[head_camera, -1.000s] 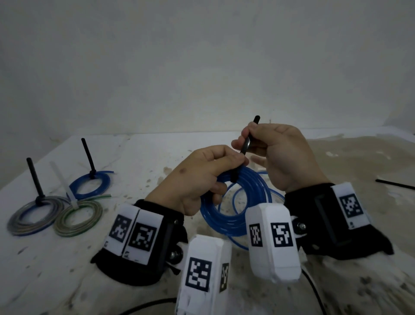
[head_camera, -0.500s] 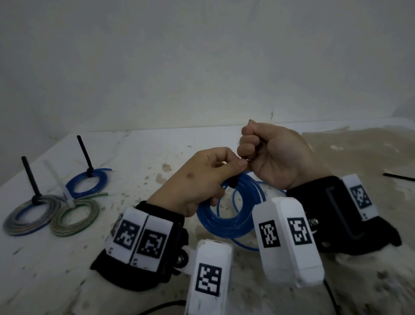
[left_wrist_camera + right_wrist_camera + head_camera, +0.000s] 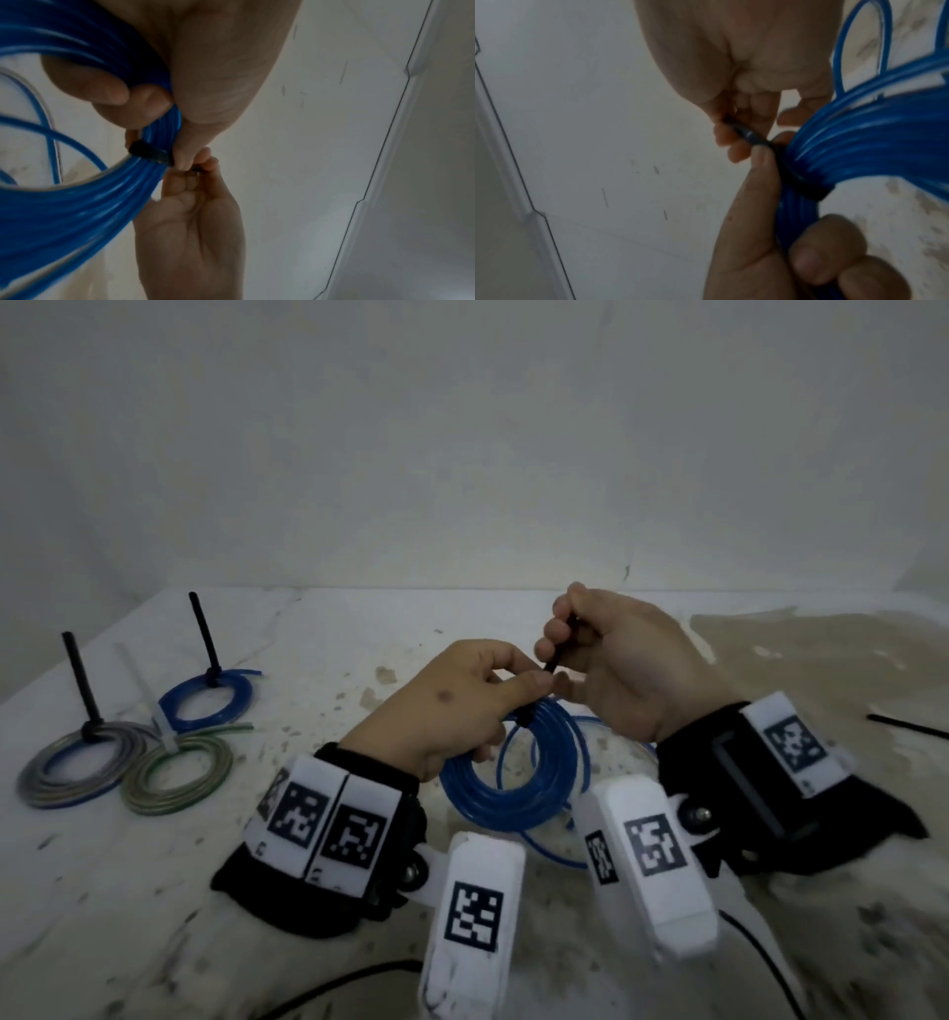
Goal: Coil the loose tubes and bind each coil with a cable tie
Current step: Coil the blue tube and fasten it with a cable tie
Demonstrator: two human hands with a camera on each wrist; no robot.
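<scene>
A blue tube coil (image 3: 506,793) (image 3: 77,203) (image 3: 864,146) hangs above the table between my hands. My left hand (image 3: 462,706) (image 3: 795,233) grips the coil's top, thumb and fingers curled round the strands. A black cable tie (image 3: 560,649) (image 3: 151,154) (image 3: 793,174) is looped round the coil beside that thumb. My right hand (image 3: 611,654) (image 3: 190,213) is curled into a fist round the tie's free tail (image 3: 744,130), just above and right of the coil. Loose blue tube (image 3: 544,850) trails under the coil.
Three bound coils lie at the left: a grey one (image 3: 77,770), a green one (image 3: 177,778) with a white tie, a small blue one (image 3: 208,703). Black tie tails stand up from two. A spare black tie (image 3: 906,726) lies at the right edge. Black cables run along the front.
The right hand has closed round the tie's tail and pulled it; the long tail seen above the fist a second ago is now mostly hidden. The loop sits tighter on the coil.
</scene>
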